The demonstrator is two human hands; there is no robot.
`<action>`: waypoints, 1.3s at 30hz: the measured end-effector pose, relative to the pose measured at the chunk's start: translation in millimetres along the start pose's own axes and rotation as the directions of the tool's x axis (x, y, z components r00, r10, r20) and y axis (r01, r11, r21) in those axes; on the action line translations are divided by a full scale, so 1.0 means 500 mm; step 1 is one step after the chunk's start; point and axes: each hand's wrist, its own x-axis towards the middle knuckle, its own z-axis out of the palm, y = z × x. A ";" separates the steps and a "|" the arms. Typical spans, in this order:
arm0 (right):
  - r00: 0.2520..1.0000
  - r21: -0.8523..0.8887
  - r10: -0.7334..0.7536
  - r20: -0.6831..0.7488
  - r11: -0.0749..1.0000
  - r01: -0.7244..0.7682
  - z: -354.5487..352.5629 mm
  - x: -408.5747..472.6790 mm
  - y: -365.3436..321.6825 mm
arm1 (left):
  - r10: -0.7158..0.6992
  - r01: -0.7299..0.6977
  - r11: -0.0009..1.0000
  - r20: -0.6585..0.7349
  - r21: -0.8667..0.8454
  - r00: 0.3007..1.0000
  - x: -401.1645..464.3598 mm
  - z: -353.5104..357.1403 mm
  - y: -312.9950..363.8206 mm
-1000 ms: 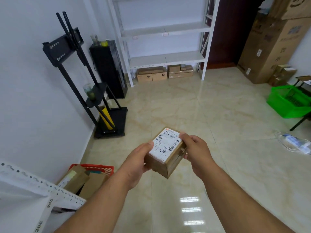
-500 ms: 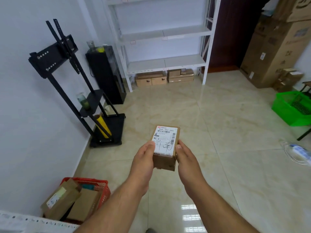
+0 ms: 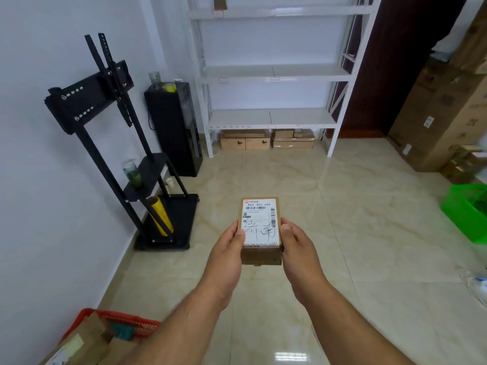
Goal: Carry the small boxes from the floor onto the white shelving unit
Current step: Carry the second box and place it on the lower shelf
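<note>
A small brown cardboard box (image 3: 260, 225) with a white shipping label on top is held out in front of me, level, at about waist height. My left hand (image 3: 228, 246) grips its left side and my right hand (image 3: 297, 245) grips its right side, thumbs on the label. The white shelving unit (image 3: 271, 118) stands against the far wall straight ahead; its lower and middle shelves are bare. One small box (image 3: 220, 2) sits on an upper shelf. Several brown boxes (image 3: 266, 139) lie on the floor under the lowest shelf.
A black TV stand (image 3: 116, 143) and a black cabinet (image 3: 174, 127) line the left wall. A red basket (image 3: 110, 325) with boxes is at the bottom left. Large cartons (image 3: 445, 106) and a green basket (image 3: 466, 212) stand on the right. Tiled floor (image 3: 316, 196) lies between me and the shelves.
The box has turned square to me and risen a little in both hands. The view has swung toward the shelving unit, which now appears nearer and centred.
</note>
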 end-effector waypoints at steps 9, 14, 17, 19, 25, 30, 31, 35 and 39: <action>1.000 -0.008 0.023 0.010 1.000 -0.023 0.026 0.218 -0.051 | -0.020 0.019 0.999 0.030 0.027 0.999 0.231 0.031 0.055; 1.000 0.027 0.012 0.021 1.000 -0.012 -0.004 0.379 -0.091 | -0.011 0.010 0.999 0.011 0.050 1.000 0.377 0.101 0.097; 0.999 0.043 0.018 0.027 0.999 -0.019 -0.024 0.473 -0.113 | -0.005 0.004 0.998 0.014 0.059 1.000 0.456 0.143 0.125; 0.999 0.049 0.012 0.038 0.999 -0.014 -0.029 0.528 -0.127 | 0.002 -0.003 0.998 0.007 0.057 1.000 0.504 0.163 0.140; 0.997 0.044 0.029 0.068 0.999 -0.032 -0.001 0.686 -0.141 | -0.029 0.030 0.999 -0.011 0.035 1.000 0.647 0.175 0.174; 0.995 0.005 0.038 0.090 0.999 -0.039 0.075 0.834 -0.142 | -0.050 0.050 0.998 0.000 0.032 0.999 0.810 0.130 0.181; 0.995 -0.007 0.038 0.090 0.999 -0.038 0.096 0.863 -0.146 | -0.057 0.057 0.998 0.003 0.024 0.998 0.844 0.117 0.186; 0.996 -0.020 0.023 0.088 1.000 -0.021 0.176 0.972 -0.165 | -0.065 0.065 0.998 0.016 0.021 0.998 0.970 0.066 0.216; 0.995 -0.023 0.028 0.092 0.999 -0.026 0.237 1.070 -0.191 | -0.067 0.067 0.997 0.004 0.023 0.998 1.076 0.030 0.254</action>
